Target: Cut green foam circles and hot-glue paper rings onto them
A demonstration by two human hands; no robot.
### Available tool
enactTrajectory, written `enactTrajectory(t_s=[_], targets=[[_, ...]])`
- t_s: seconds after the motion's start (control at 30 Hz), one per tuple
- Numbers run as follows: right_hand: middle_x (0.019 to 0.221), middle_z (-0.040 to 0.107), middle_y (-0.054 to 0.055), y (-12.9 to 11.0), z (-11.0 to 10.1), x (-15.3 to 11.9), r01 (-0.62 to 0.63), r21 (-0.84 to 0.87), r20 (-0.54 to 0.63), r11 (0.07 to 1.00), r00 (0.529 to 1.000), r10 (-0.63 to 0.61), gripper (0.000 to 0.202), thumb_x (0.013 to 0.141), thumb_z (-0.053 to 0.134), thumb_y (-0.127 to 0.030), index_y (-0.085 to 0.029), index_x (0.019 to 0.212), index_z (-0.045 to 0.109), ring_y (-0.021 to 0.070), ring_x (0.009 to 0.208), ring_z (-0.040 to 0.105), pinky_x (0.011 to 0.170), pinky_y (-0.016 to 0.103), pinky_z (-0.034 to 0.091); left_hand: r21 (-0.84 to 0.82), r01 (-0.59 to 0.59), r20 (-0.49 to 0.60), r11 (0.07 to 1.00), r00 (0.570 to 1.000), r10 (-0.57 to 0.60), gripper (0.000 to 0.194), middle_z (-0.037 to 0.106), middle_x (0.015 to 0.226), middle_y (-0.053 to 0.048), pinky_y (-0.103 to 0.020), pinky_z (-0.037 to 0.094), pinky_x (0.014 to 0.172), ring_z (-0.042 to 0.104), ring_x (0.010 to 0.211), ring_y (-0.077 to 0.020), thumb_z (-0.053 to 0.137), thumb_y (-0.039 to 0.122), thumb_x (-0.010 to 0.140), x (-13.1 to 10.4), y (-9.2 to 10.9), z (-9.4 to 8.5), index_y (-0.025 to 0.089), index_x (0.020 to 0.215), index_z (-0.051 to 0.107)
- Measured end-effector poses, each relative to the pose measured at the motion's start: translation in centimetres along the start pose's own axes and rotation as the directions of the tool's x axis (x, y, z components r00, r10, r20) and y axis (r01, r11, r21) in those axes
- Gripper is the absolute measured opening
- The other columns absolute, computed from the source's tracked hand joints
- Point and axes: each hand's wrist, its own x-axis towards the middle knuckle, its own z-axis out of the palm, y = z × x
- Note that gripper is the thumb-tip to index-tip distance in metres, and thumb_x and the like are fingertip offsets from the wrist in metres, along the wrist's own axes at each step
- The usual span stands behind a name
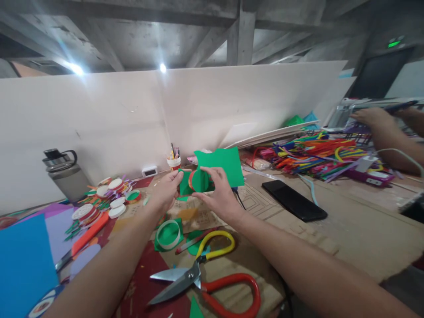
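The red-rimmed disc (198, 180) lies between both hands, left of the right hand (219, 189), whose fingers span it; farther left, the left hand (168, 187) pinches green paper (184, 185).

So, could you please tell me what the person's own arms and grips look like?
Both the left forearm and right forearm are bare, with no sleeve in view. The left grip and right grip are ungloved hands; no watch or bracelet shows.
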Motion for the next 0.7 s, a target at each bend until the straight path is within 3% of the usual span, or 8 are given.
enactTrajectory(t_s=[0.17, 0.33, 0.47, 0.6, 0.7], targets=[[0.12, 0.043, 0.011, 0.1, 0.0, -0.1, 0.038, -0.063, -0.032, 0.997, 0.999, -0.04, 0.067, 0.072, 0.076, -0.031, -0.024, 0.13, 0.044, 0.0275, 0.118, 0.044, 0.104, 0.046, 0.04, -0.29, -0.059, 0.105, 0.955, 0.99, 0.093, 0.049, 0.07, 0.092, -0.007, -0.027, 0.053, 0.059, 0.065, 0.077, -0.019, 0.06, 0.047, 0.081, -1.2, 0.5, 2.1, 0.018, 0.121, 0.057], [0.12, 0.042, 0.011, 0.3, 0.0, 0.0, 0.054, -0.13, -0.03, 0.99, 0.998, -0.058, 0.067, 0.071, 0.076, -0.028, -0.026, 0.13, 0.045, 0.027, 0.117, 0.044, 0.103, 0.044, 0.041, -0.381, -0.048, 0.151, 0.923, 0.982, 0.114, 0.049, 0.069, 0.101, -0.009, -0.028, 0.054, 0.063, 0.065, 0.084, -0.0194, 0.064, 0.047, 0.08, -1.7, 0.6, 2.6, 0.018, 0.119, 0.058], [0.121, 0.043, 0.011, 0.2, 0.0, 0.0, 0.079, -0.165, -0.027, 0.983, 0.996, -0.084, 0.067, 0.071, 0.076, -0.032, -0.026, 0.131, 0.046, 0.0277, 0.116, 0.044, 0.102, 0.044, 0.041, -0.387, -0.043, 0.172, 0.921, 0.978, 0.118, 0.04, 0.07, 0.098, -0.01, -0.027, 0.055, 0.066, 0.066, 0.085, -0.0198, 0.075, 0.032, 0.071, -1.5, -0.2, 2.6, 0.012, 0.103, 0.063], [0.12, 0.046, 0.011, -0.4, -0.8, 0.3, 0.102, -0.052, -0.126, 0.993, 0.986, -0.107, 0.063, 0.074, 0.073, -0.039, -0.025, 0.129, 0.045, 0.0274, 0.112, 0.046, 0.095, 0.045, 0.044, -0.531, 0.011, 0.18, 0.847, 0.978, 0.101, 0.03, 0.071, 0.105, -0.011, -0.033, 0.056, 0.078, 0.068, 0.09, -0.0211, 0.071, 0.025, 0.077, -1.2, -0.3, 2.2, 0.013, 0.104, 0.064], [0.103, 0.053, 0.007, -0.7, -1.5, 0.5, 0.067, 0.152, -0.271, 0.986, 0.962, -0.023, 0.035, 0.084, 0.062, -0.037, -0.023, 0.114, 0.052, 0.0203, 0.09, 0.053, 0.079, 0.036, 0.047, -0.663, 0.055, 0.133, 0.746, 0.99, 0.046, 0.023, 0.072, 0.103, -0.009, -0.04, 0.053, 0.09, 0.068, 0.094, -0.0212, 0.064, 0.019, 0.082, -0.8, -0.2, 1.5, 0.014, 0.104, 0.064]])
